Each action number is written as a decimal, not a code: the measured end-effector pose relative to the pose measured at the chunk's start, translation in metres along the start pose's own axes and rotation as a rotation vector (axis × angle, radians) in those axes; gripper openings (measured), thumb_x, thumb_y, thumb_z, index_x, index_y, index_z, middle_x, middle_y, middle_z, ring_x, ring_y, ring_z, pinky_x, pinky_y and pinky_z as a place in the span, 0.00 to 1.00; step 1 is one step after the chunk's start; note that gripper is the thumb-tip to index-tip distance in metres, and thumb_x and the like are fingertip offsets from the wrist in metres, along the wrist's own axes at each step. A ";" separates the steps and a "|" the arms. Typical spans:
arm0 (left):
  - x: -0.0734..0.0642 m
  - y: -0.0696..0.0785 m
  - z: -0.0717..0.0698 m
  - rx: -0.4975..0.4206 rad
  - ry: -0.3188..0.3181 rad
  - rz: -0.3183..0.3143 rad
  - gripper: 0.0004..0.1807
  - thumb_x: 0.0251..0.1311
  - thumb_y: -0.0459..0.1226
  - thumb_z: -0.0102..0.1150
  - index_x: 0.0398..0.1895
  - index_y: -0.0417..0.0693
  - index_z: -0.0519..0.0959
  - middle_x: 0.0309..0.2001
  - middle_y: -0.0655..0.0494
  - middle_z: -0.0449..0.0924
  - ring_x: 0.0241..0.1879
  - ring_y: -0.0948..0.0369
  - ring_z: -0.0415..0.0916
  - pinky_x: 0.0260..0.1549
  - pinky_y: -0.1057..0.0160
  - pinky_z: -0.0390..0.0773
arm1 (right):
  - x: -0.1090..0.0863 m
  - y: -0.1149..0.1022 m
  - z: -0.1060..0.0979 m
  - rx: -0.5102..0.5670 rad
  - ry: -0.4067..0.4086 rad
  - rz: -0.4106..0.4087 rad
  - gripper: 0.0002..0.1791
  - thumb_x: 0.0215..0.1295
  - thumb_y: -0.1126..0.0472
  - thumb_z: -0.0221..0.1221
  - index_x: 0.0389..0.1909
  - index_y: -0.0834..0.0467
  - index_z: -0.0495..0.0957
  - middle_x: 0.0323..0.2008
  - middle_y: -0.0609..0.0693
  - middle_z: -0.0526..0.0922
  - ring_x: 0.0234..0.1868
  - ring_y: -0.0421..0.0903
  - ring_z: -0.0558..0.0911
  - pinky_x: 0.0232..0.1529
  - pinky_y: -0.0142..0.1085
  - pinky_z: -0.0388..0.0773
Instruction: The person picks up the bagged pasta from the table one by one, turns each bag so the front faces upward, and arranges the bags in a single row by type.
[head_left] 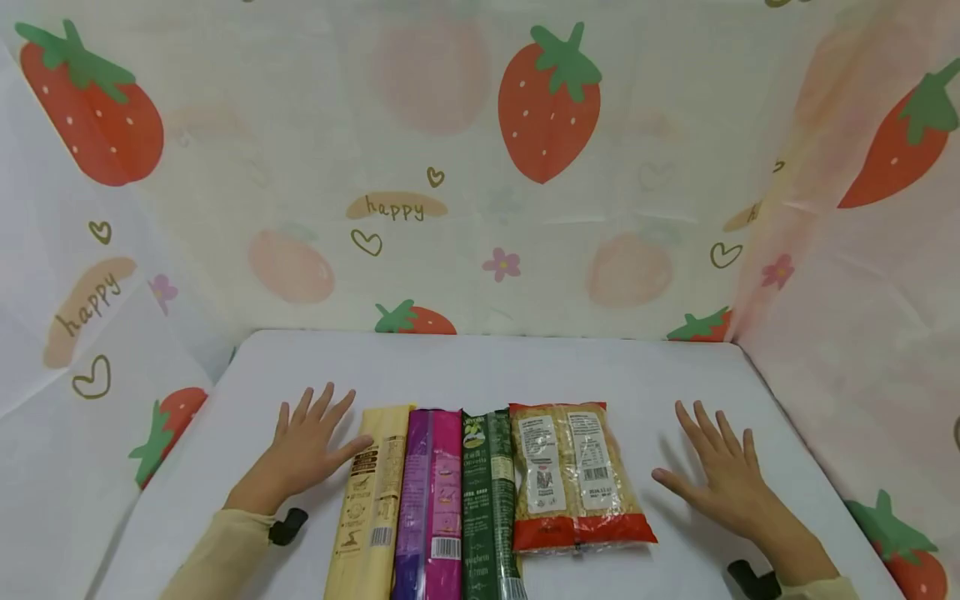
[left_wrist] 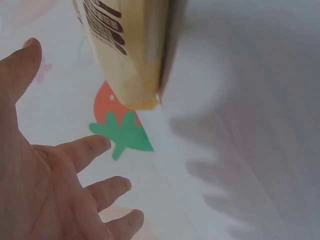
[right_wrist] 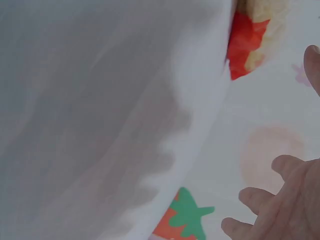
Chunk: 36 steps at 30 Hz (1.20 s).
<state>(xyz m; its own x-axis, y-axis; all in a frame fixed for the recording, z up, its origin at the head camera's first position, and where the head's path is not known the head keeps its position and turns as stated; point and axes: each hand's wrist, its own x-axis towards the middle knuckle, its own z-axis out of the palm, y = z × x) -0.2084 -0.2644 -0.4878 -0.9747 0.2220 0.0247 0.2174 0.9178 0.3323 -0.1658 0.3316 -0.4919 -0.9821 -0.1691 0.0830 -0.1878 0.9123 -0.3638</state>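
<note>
Four long packages would be miscounted by eye, so each is named: a cream packet [head_left: 367, 508], a purple and pink packet [head_left: 429, 508], a green spaghetti packet [head_left: 487, 500] and a wide clear bag with red ends [head_left: 577, 475] lie side by side on the white table. My left hand [head_left: 303, 454] is spread, palm down, left of the cream packet; its thumb overlaps that packet in the head view. In the left wrist view the fingers [left_wrist: 95, 150] are apart, holding nothing. My right hand [head_left: 723, 479] hovers right of the clear bag, fingers spread and apart from it.
The white table [head_left: 315, 358] runs back to a strawberry-print cloth [head_left: 465, 167], which also hangs at both sides. A dark wrist device [head_left: 288, 527] sits at the left cuff, and another dark device [head_left: 752, 579] at the right.
</note>
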 end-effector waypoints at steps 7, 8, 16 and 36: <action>0.009 0.016 0.004 -0.012 0.001 0.054 0.50 0.73 0.66 0.56 0.87 0.47 0.58 0.85 0.32 0.46 0.83 0.30 0.37 0.76 0.23 0.33 | -0.004 -0.014 -0.002 0.008 0.020 -0.045 0.60 0.69 0.32 0.65 0.90 0.43 0.39 0.86 0.65 0.44 0.84 0.74 0.40 0.77 0.73 0.23; 0.010 0.018 0.005 -0.013 -0.001 0.060 0.50 0.73 0.66 0.56 0.87 0.47 0.58 0.85 0.33 0.46 0.83 0.30 0.37 0.76 0.23 0.33 | -0.004 -0.016 -0.001 0.007 0.021 -0.051 0.60 0.69 0.32 0.65 0.90 0.43 0.39 0.86 0.65 0.44 0.84 0.74 0.40 0.77 0.72 0.22; 0.021 0.040 0.007 -0.002 -0.009 0.117 0.49 0.73 0.65 0.56 0.87 0.49 0.58 0.86 0.35 0.46 0.84 0.32 0.38 0.76 0.23 0.36 | -0.006 -0.031 -0.001 0.029 0.023 -0.101 0.59 0.70 0.33 0.66 0.90 0.43 0.40 0.87 0.63 0.44 0.84 0.73 0.41 0.77 0.69 0.17; 0.051 0.090 0.018 -0.025 -0.100 0.239 0.50 0.73 0.66 0.56 0.88 0.53 0.55 0.87 0.41 0.43 0.85 0.37 0.35 0.78 0.27 0.35 | -0.011 -0.069 0.011 0.041 -0.019 -0.150 0.59 0.67 0.29 0.65 0.89 0.40 0.43 0.88 0.55 0.43 0.87 0.65 0.38 0.80 0.61 0.16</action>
<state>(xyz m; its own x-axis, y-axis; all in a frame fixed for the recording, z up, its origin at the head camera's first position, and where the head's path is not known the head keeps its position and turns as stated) -0.2375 -0.1640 -0.4736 -0.8857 0.4642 0.0127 0.4386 0.8273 0.3509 -0.1426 0.2662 -0.4780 -0.9429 -0.3101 0.1217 -0.3328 0.8603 -0.3863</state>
